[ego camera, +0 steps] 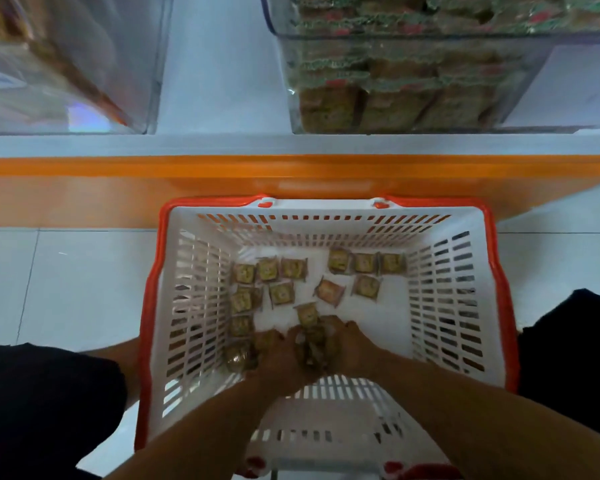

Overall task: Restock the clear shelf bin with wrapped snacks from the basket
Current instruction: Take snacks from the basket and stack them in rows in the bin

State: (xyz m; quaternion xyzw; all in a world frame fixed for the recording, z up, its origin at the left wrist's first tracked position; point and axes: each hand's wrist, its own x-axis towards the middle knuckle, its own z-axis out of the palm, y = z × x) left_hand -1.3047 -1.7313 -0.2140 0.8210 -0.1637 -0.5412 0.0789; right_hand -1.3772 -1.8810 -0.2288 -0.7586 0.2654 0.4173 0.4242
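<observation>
A white basket (201, 306) with an orange rim stands on the floor below the shelf. Several small wrapped snacks (282, 293) lie scattered on its bottom. Both my hands reach down inside it, close together near the front wall. My left hand (279, 355) and my right hand (349, 344) are cupped around a bunch of wrapped snacks (314, 342) held between them. The clear shelf bin (520, 84) sits on the shelf at the upper right, stacked high with wrapped snacks.
A second clear bin (66, 64) stands on the shelf at the upper left. The shelf has an orange front edge (291, 168). My dark-clothed knees (42, 403) flank the basket on a pale tiled floor (66, 289).
</observation>
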